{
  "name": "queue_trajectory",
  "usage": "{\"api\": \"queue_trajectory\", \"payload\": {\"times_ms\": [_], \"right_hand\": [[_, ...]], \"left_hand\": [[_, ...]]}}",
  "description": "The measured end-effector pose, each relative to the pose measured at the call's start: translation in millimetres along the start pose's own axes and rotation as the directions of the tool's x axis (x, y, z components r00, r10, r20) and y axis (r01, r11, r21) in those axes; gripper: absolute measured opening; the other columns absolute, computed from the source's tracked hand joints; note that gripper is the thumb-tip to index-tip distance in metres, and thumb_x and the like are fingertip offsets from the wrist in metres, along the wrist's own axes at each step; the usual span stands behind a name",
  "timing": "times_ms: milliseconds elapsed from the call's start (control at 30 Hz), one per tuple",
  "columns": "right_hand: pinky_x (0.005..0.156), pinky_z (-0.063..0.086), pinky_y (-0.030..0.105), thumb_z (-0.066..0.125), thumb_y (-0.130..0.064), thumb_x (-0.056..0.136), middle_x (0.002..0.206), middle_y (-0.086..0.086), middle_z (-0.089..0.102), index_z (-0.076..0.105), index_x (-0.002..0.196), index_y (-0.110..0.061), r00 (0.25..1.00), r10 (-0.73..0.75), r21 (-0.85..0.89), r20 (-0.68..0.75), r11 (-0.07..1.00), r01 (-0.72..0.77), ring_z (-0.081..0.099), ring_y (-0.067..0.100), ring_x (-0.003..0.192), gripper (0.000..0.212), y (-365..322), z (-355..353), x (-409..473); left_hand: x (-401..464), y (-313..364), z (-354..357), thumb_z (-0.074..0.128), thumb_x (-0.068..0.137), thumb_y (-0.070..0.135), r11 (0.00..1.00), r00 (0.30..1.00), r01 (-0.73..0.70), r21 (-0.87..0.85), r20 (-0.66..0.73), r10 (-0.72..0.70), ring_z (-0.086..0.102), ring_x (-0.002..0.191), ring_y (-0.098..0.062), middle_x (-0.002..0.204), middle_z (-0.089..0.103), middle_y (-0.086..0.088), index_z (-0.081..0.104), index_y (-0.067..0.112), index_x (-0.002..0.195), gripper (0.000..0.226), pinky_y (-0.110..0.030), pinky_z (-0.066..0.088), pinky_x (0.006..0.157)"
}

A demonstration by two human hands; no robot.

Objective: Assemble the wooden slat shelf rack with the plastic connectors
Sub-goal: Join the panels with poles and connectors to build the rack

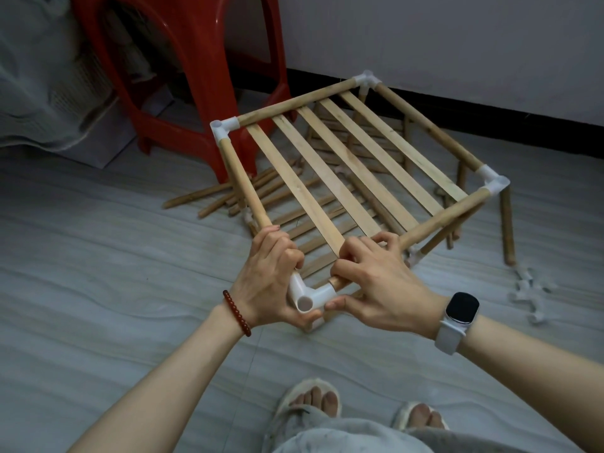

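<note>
- My left grip (273, 273) is wrapped around the near end of the left wooden rod (243, 183), its thumb under the white corner connector (307, 294).
- My right grip (376, 282) is clamped on the front rod (447, 212) just beside that connector, thumb touching the plastic.
- The slat shelf frame (346, 165) reaches away from both grips, tilted above the floor (98, 273), with three more white connectors at its other corners.
- Beyond my left grip, loose rods (209, 196) lie on the floor by a red stool (196, 76).
- Right of my right grip, spare connectors (529, 294) are scattered on the floor.
- A lower shelf level (366, 138) shows under the slats.
</note>
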State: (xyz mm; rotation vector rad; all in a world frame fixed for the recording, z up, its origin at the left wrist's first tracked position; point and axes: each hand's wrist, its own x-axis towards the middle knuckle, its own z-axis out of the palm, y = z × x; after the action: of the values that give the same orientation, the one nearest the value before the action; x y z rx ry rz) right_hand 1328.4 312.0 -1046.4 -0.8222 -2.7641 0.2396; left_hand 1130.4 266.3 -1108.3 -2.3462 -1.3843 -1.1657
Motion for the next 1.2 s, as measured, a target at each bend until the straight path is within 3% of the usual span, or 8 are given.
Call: {"api": "queue_trajectory", "payload": {"times_ms": [333,600,733,833,967,1033,1100,1200], "right_hand": [[0.076,0.031,0.039,0.047,-0.055,0.077,0.081,-0.009,0.035,0.058,0.071,-0.022,0.998,-0.027,-0.043,-0.063,0.999,0.024,0.049,0.016,0.07,0.035,0.2,4.3,3.0],[0.076,0.033,0.04,0.048,-0.047,0.078,0.082,-0.001,0.048,0.06,0.073,-0.02,0.999,-0.041,-0.037,-0.036,0.999,0.039,0.052,0.018,0.072,0.03,3.6,7.4,0.5],[0.081,0.033,0.036,0.043,-0.049,0.081,0.087,-0.003,0.048,0.061,0.085,-0.02,0.996,-0.062,0.018,0.064,0.998,0.061,0.051,0.015,0.077,0.034,9.9,-0.6,1.2],[0.087,0.037,0.032,0.039,-0.044,0.084,0.096,-0.004,0.049,0.057,0.104,-0.024,0.988,-0.11,-0.011,0.108,0.994,0.112,0.047,0.011,0.085,0.034,20.5,-8.0,-5.9],[0.087,0.03,0.029,0.039,-0.036,0.088,0.099,-0.001,0.054,0.049,0.119,-0.025,0.99,-0.138,-0.139,0.029,0.98,0.14,0.042,0.011,0.09,0.035,38.5,-11.9,-13.2],[0.086,0.036,0.032,0.04,-0.035,0.09,0.096,-0.002,0.06,0.048,0.12,-0.024,0.988,-0.157,-0.148,0.002,0.977,0.156,0.043,0.012,0.094,0.033,41.5,-11.4,-12.3],[0.081,0.046,0.036,0.04,-0.037,0.089,0.092,-0.004,0.063,0.048,0.12,-0.025,0.985,-0.172,-0.132,-0.006,0.977,0.17,0.043,0.014,0.098,0.034,42.6,-10.2,-10.0],[0.079,0.042,0.037,0.044,-0.034,0.088,0.085,-0.005,0.061,0.055,0.119,-0.024,0.986,-0.166,-0.037,-0.034,0.986,0.165,0.042,0.016,0.098,0.035,46.0,-5.3,-10.4]], "left_hand": [[2.3,-2.2,4.6,0.033,0.08,0.072,1.0,0.998,-0.002,-0.01,-0.062,0.002,0.039,0.079,-0.021,0.083,0.033,0.0,0.035,0.015,0.085,0.058,-0.04,0.036,0.089],[3.2,0.6,10.6,0.034,0.08,0.072,0.999,0.996,0.039,0.001,-0.078,-0.039,0.039,0.08,-0.02,0.081,0.038,-0.004,0.034,0.015,0.085,0.057,-0.035,0.032,0.092],[3.6,1.8,8.6,0.038,0.077,0.073,0.998,0.997,0.069,0.008,-0.032,-0.069,0.041,0.083,-0.019,0.085,0.037,0.001,0.036,0.015,0.088,0.058,-0.031,0.026,0.101],[2.2,4.7,0.0,0.054,0.072,0.066,0.998,0.997,0.065,0.023,0.036,-0.066,0.046,0.087,-0.019,0.079,0.051,-0.003,0.048,0.014,0.084,0.053,-0.037,0.031,0.102],[9.8,9.2,-6.1,0.064,0.066,0.056,0.996,0.996,0.054,0.071,0.072,-0.06,0.051,0.079,-0.017,0.067,0.054,0.001,0.059,0.013,0.065,0.044,-0.041,0.038,0.095],[14.8,10.8,-4.8,0.065,0.067,0.052,0.996,0.998,0.012,0.093,0.061,-0.017,0.051,0.068,-0.018,0.06,0.051,0.001,0.056,0.013,0.059,0.041,-0.038,0.041,0.087],[17.8,11.4,-3.1,0.065,0.066,0.048,0.994,0.999,-0.028,0.102,0.042,0.024,0.048,0.062,-0.02,0.057,0.048,0.0,0.052,0.012,0.056,0.039,-0.034,0.041,0.078],[15.9,12.0,1.5,0.061,0.069,0.046,0.994,0.999,-0.036,0.107,-0.022,0.039,0.045,0.057,-0.022,0.054,0.045,-0.002,0.049,0.01,0.053,0.041,-0.035,0.039,0.072]]}}
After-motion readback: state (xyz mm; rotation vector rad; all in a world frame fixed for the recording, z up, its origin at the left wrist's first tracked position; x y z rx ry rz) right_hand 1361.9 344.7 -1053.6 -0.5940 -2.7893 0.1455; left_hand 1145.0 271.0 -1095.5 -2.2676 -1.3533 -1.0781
